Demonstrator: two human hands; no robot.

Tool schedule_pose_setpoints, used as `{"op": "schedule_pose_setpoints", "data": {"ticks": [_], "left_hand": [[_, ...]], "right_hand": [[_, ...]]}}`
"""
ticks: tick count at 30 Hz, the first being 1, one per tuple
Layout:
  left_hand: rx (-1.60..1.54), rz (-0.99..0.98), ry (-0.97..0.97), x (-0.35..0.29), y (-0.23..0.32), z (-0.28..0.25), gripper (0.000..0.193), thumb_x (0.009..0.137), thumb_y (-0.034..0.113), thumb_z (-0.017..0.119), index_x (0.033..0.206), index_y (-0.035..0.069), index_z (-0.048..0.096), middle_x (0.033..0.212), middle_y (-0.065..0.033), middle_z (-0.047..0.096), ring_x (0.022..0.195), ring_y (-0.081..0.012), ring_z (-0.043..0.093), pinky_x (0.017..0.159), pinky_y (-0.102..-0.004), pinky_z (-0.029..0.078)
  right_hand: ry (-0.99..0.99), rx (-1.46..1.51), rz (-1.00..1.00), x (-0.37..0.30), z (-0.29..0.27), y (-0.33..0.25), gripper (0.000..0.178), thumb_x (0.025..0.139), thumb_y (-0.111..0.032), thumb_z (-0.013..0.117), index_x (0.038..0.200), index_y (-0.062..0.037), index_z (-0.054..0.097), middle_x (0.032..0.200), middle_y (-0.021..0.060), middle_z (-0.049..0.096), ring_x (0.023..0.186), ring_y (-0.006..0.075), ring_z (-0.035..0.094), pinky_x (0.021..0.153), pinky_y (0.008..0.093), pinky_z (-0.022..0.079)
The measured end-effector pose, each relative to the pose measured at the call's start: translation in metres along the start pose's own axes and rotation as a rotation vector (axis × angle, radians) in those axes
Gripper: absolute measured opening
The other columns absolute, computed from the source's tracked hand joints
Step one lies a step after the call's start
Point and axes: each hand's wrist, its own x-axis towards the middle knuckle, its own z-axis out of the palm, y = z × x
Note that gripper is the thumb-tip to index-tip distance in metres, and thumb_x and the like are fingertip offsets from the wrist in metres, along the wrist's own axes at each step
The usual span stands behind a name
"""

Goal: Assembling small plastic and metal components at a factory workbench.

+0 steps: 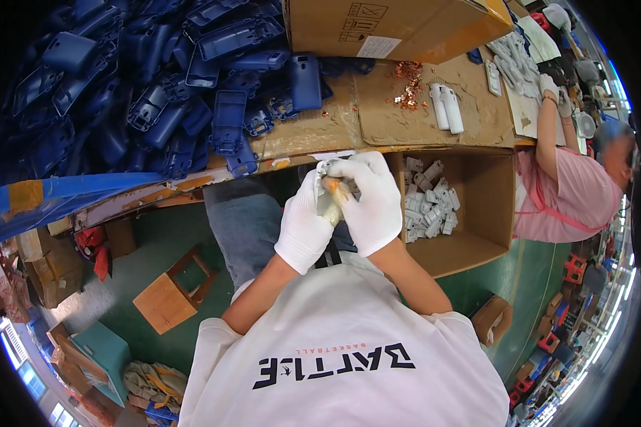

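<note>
Both my hands wear white gloves and meet in front of me, just off the table's near edge. My left hand (303,228) is closed around a small whitish plastic part (323,171), most of which the fingers hide. Pressed against it from the other side, my right hand (374,203) has its thumb and fingers pinched together. Bare or covered fingertips show orange and pale yellow there. Whatever the right fingers pinch is too small and covered to name.
Blue plastic housings (164,107) lie heaped at the left. A cardboard carton (399,32), copper-coloured metal bits (408,82) and white plastic housings (445,108) are on the table. An open box (470,249) below holds small white parts (431,203). A person in pink (566,185) works at the right.
</note>
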Motion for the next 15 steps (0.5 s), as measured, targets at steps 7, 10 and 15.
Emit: {"op": "schedule_pose_setpoints", "data": {"ticks": [7, 10, 15], "left_hand": [[0.039, 0.060, -0.013, -0.002, 0.010, -0.003, 0.041, 0.083, 0.005, 0.064, 0.122, 0.006, 0.051, 0.104, -0.0190, 0.065, 0.097, -0.0364, 0.065, 0.081, -0.0373, 0.051], [0.035, -0.025, -0.088, -0.002, 0.012, -0.006, 0.043, 0.082, 0.002, 0.064, 0.123, 0.005, 0.050, 0.103, -0.0186, 0.066, 0.098, -0.0355, 0.065, 0.082, -0.0368, 0.051], [0.081, 0.077, -0.049, -0.005, 0.014, -0.004, 0.043, 0.083, 0.004, 0.064, 0.123, 0.005, 0.050, 0.106, -0.0180, 0.065, 0.099, -0.0354, 0.065, 0.084, -0.0373, 0.051]], "right_hand": [[-0.046, 0.358, 0.290, 0.008, -0.012, -0.003, 0.025, 0.080, -0.005, 0.070, 0.102, -0.0021, 0.060, 0.092, 0.0093, 0.062, 0.079, 0.0184, 0.062, 0.074, 0.0290, 0.050], [-0.289, 0.373, 0.266, 0.009, -0.018, 0.010, 0.023, 0.085, -0.011, 0.065, 0.105, -0.0016, 0.061, 0.098, 0.0116, 0.063, 0.083, 0.0220, 0.063, 0.077, 0.0310, 0.050], [-0.165, 0.278, 0.106, 0.001, -0.015, 0.003, 0.022, 0.088, -0.014, 0.060, 0.107, -0.0024, 0.061, 0.101, 0.0137, 0.061, 0.090, 0.0301, 0.062, 0.080, 0.0343, 0.048]]}}
